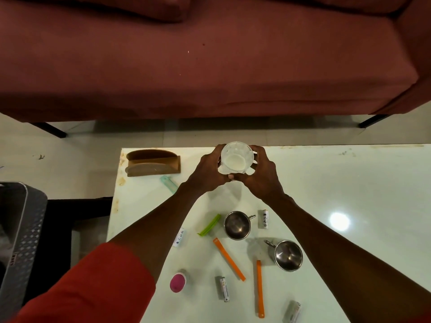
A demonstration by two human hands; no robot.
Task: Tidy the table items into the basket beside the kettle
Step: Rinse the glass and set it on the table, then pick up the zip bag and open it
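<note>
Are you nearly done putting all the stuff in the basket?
Not nearly. Nothing can be seen inside the grey basket at the left, though only part of it shows. Right now the left hand and the right hand together hold a glass. Still on the table: two steel cups, batteries, orange sticks, a green clip and a wooden holder.

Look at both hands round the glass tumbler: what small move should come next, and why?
Probably carry the glass tumbler leftward toward the dark basket. The left hand and the right hand both grip it near the table's far edge, while the basket sits off the table's left side, with cups, clips and batteries waiting to be cleared.
</note>
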